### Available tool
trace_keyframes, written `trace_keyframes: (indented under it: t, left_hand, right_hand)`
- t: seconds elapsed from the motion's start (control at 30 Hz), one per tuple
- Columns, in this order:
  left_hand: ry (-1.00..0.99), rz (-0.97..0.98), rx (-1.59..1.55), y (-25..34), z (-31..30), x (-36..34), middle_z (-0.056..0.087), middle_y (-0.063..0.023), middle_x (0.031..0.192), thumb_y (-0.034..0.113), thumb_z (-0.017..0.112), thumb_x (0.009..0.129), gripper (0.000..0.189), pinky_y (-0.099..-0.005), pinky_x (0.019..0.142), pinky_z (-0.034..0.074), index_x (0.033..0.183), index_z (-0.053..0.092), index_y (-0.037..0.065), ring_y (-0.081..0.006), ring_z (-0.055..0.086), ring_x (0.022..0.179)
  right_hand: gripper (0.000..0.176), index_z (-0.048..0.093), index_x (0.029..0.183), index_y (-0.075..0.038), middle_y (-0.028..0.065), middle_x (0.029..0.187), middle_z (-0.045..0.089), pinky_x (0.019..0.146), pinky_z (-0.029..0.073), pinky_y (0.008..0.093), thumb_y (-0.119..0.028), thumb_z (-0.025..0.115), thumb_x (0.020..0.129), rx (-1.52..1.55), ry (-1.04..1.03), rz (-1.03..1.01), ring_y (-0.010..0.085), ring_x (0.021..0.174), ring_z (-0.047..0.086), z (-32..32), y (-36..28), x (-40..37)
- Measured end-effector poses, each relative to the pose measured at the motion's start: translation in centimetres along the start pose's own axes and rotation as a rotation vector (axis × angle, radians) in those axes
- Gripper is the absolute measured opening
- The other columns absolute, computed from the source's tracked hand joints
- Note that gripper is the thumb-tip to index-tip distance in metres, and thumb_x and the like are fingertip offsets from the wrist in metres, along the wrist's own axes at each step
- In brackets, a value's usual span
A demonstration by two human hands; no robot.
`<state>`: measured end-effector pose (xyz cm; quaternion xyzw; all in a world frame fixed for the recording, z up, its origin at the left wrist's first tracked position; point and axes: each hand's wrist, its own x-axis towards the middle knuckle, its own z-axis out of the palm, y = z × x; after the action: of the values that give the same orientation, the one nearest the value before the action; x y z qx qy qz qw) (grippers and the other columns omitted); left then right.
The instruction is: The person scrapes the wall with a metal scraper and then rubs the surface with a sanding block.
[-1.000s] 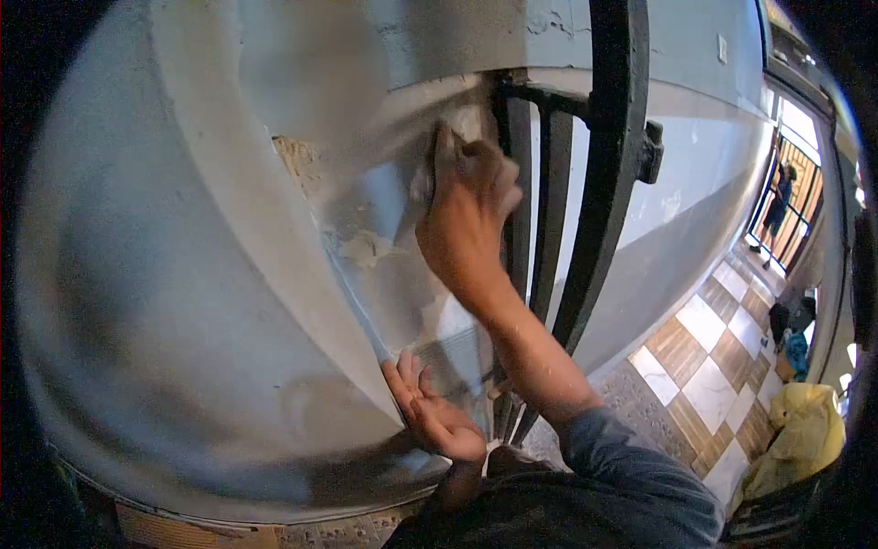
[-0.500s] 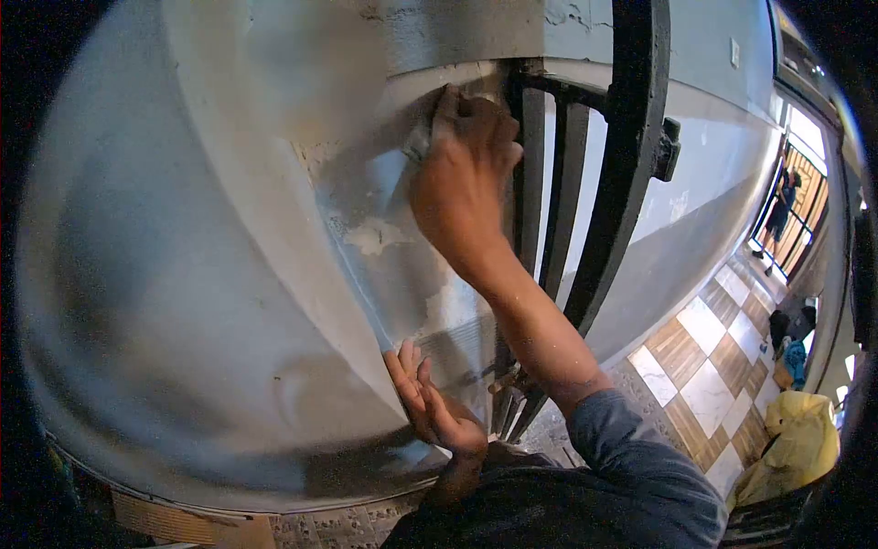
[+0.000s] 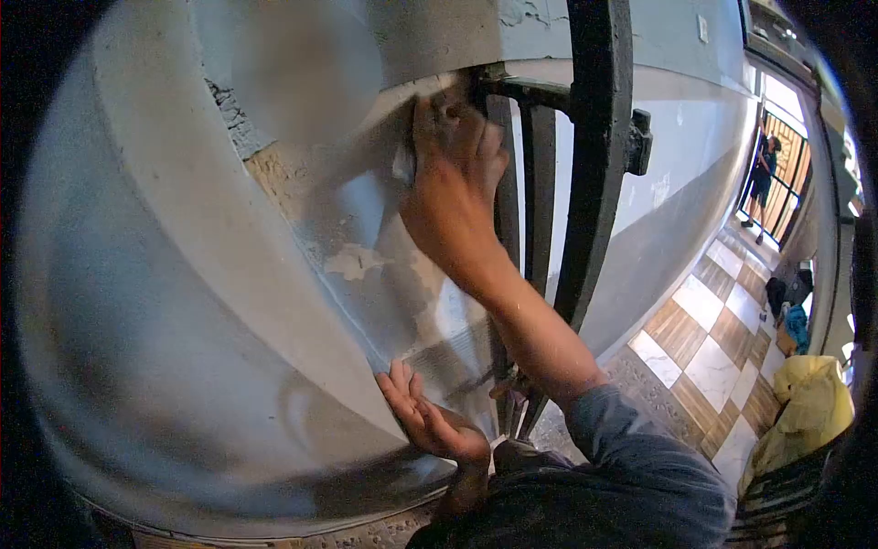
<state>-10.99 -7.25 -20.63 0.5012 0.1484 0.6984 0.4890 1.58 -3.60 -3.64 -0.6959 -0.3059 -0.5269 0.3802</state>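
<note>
My right hand point(image 3: 453, 183) is pressed to the upper part of the wall recess beside the metal gate, its fingers curled. A small pale grey piece, like a folded sheet of sandpaper point(image 3: 403, 165), pokes out at its side; most of it is hidden by the hand. Under and around that hand, the wall point(image 3: 357, 263) has patchy, worn paint and a pale bare spot. Lower down, my left hand point(image 3: 428, 416) is open, palm up, with its fingertips against the wall's corner edge. It holds nothing.
A dark metal gate point(image 3: 599, 165) with vertical bars stands right beside my right forearm. Peeling paint point(image 3: 233, 119) shows at upper left. Behind are a checkered tile floor point(image 3: 704, 320), a yellow sack point(image 3: 805, 412) and a person point(image 3: 764, 178) by a barred door.
My view has shifted, so the gate and wall appear further left. My right hand stays on the wall near the gate's top, and my left hand keeps resting at the corner edge.
</note>
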Motion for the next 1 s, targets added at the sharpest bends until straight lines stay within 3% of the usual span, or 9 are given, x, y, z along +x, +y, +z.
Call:
trace_keyframes:
  t: [0.17,0.23,0.47,0.53,0.67,0.73,0.87,0.93,1.0]
  left_hand:
    - [-0.066,0.130,0.114,-0.9,-0.4,0.2,0.043,-0.0321,0.125,0.029,0.036,0.088,0.063,-0.0395,0.098,0.033,0.134,0.026,-0.013,-0.0348,0.046,0.114]
    - [-0.052,-0.013,0.081,-0.2,-0.1,0.3,0.042,-0.0317,0.126,0.029,0.036,0.089,0.062,-0.0401,0.099,0.032,0.134,0.025,-0.012,-0.0344,0.045,0.115]
    - [-0.086,-0.020,0.082,0.4,0.0,0.5,0.039,-0.0323,0.127,0.030,0.034,0.090,0.063,-0.0419,0.101,0.030,0.134,0.023,-0.013,-0.0357,0.042,0.118]
    - [-0.079,0.031,0.105,-0.3,-0.1,0.5,0.038,-0.0329,0.128,0.031,0.034,0.089,0.065,-0.0421,0.102,0.029,0.134,0.022,-0.014,-0.0363,0.041,0.119]
    - [-0.119,0.203,0.148,-2.3,-0.9,0.1,0.037,-0.0340,0.128,0.032,0.034,0.089,0.066,-0.0422,0.103,0.028,0.133,0.022,-0.015,-0.0369,0.041,0.119]
    - [-0.122,0.288,0.223,-2.6,-0.9,0.3,0.035,-0.0345,0.130,0.020,0.026,0.093,0.047,-0.0453,0.091,0.044,0.129,0.032,-0.010,-0.0419,0.049,0.111]
    - [-0.092,0.098,0.170,-1.5,-0.4,0.1,0.034,-0.0348,0.130,0.018,0.025,0.094,0.043,-0.0465,0.089,0.046,0.128,0.034,-0.007,-0.0424,0.046,0.115]
    - [-0.092,0.177,0.084,-2.4,-0.7,0.0,0.039,-0.0340,0.127,0.028,0.033,0.089,0.062,-0.0425,0.103,0.028,0.133,0.023,-0.015,-0.0374,0.041,0.120]
    - [-0.073,0.095,0.065,-0.9,-0.3,0.0,0.039,-0.0341,0.127,0.028,0.033,0.089,0.062,-0.0424,0.103,0.027,0.133,0.023,-0.015,-0.0375,0.041,0.120]
  right_hand:
    - [0.070,0.040,0.128,0.006,0.0233,0.119,0.032,0.089,0.029,0.0471,0.003,0.055,0.060,-0.032,-0.032,0.057,0.0373,0.106,0.031,0.8,-0.3,-1.0]
    - [0.071,0.040,0.128,0.004,0.0228,0.120,0.031,0.091,0.028,0.0492,0.004,0.055,0.059,0.052,0.071,0.015,0.0370,0.106,0.032,1.2,0.4,1.0]
    - [0.068,0.041,0.129,0.002,0.0232,0.120,0.031,0.092,0.026,0.0548,0.004,0.053,0.062,0.124,-0.028,0.076,0.0385,0.106,0.033,1.1,0.1,0.2]
    - [0.070,0.040,0.131,-0.002,0.0220,0.120,0.032,0.091,0.027,0.0521,0.005,0.053,0.063,0.006,0.143,0.026,0.0380,0.106,0.033,1.8,0.7,2.3]
    - [0.074,0.036,0.134,-0.006,0.0209,0.120,0.032,0.090,0.028,0.0497,0.005,0.053,0.063,-0.012,0.082,0.058,0.0380,0.107,0.033,1.4,0.1,-0.3]
    - [0.074,0.035,0.135,-0.006,0.0206,0.118,0.033,0.087,0.030,0.0477,0.004,0.054,0.064,0.037,-0.071,0.052,0.0373,0.106,0.034,1.4,-0.1,-2.4]
    - [0.071,0.039,0.132,-0.004,0.0196,0.115,0.036,0.087,0.030,0.0474,0.005,0.054,0.064,-0.076,0.079,0.080,0.0350,0.104,0.034,0.8,0.3,1.8]
    - [0.068,0.041,0.130,-0.002,0.0189,0.113,0.037,0.086,0.030,0.0474,0.004,0.054,0.064,0.001,0.035,0.074,0.0339,0.103,0.034,0.4,0.2,2.7]
    - [0.067,0.042,0.130,-0.001,0.0187,0.113,0.037,0.085,0.030,0.0471,0.005,0.055,0.064,-0.017,-0.016,0.085,0.0342,0.103,0.034,0.0,-0.6,0.0]
